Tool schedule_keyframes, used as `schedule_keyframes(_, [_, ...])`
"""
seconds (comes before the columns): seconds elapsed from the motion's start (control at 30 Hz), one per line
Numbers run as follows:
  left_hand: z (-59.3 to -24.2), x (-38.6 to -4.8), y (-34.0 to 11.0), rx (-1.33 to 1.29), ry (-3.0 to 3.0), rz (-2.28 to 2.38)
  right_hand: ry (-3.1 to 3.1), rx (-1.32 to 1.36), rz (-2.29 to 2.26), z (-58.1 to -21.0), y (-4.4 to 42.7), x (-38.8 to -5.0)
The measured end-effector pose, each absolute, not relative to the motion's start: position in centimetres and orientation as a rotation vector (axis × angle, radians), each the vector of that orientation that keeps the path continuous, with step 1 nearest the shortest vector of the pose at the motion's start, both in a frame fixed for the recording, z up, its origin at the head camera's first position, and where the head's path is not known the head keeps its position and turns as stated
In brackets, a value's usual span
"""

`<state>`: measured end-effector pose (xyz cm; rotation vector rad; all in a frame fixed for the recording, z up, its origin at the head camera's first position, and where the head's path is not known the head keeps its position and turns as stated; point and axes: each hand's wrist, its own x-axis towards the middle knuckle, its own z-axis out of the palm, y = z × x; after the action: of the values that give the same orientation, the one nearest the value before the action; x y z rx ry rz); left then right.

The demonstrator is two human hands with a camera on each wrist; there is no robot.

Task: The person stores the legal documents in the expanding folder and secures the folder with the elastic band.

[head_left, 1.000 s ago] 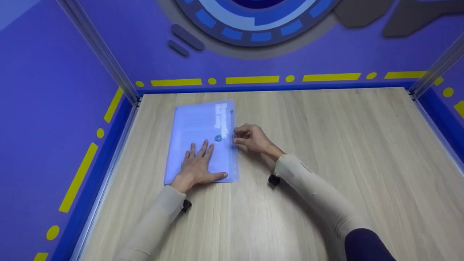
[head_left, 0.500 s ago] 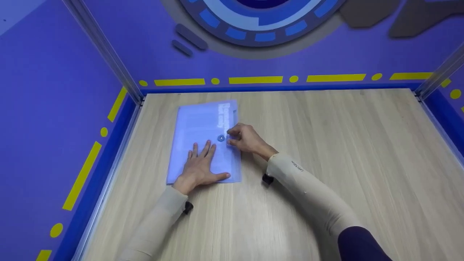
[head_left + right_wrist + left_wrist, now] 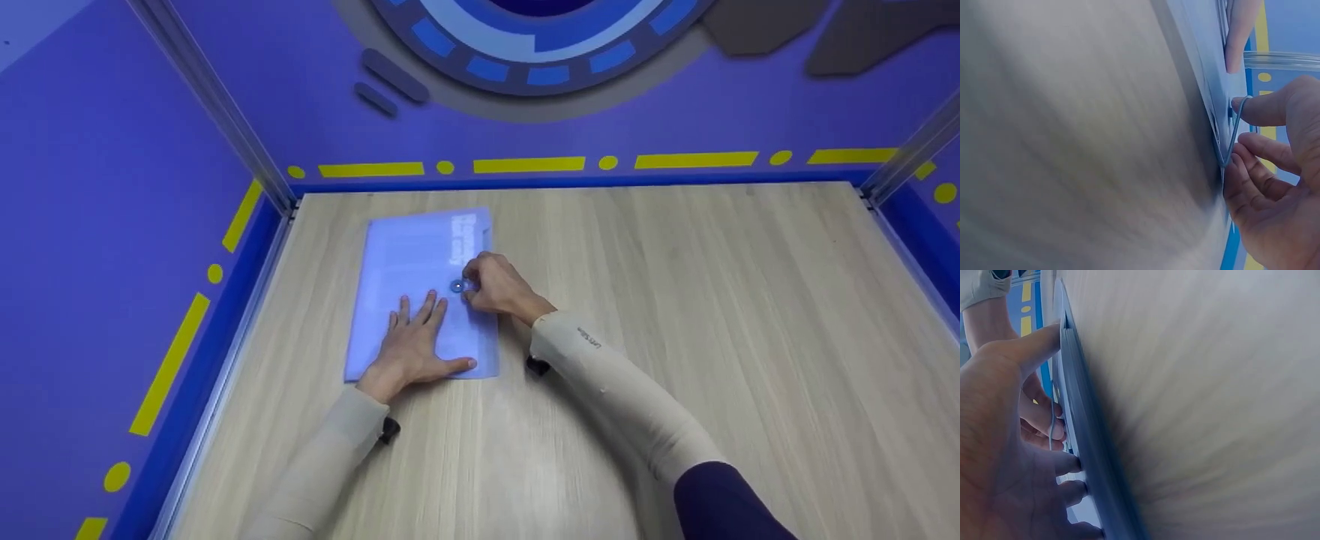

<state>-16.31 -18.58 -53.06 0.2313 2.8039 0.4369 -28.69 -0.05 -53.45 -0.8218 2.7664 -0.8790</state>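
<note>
A translucent bluish document folder (image 3: 397, 255) with white lettering lies flat on the table. Near its right edge is a small round button (image 3: 457, 286). My left hand (image 3: 411, 352) rests on the folder's lower part, palm down, its fingers and thumb spread. At the button, my right hand (image 3: 496, 283) bends its fingers around a thin elastic cord (image 3: 1235, 129). The right wrist view shows the cord looped over one fingertip (image 3: 1241, 107) and running down to the folder's edge. From the left wrist view, the cord (image 3: 1052, 416) stands out from the folder beside the right fingers.
The wooden table (image 3: 675, 315) extends to the right and front of the folder. Blue panels (image 3: 97, 225) with yellow marks enclose it at the left, back and right, joined by metal corner posts.
My right hand has moved left from the folder's right edge, over it to the button, bringing the cord along. The left hand stays on the folder, which lies still.
</note>
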Motion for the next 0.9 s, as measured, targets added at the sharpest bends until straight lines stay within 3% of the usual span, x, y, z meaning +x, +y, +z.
schedule_keyframes(0.9, [-53.0, -16.5, -18.5, 0.237, 2.795, 0.447, 2.780, -0.906, -0.715, -53.4, -2.9, -29.4])
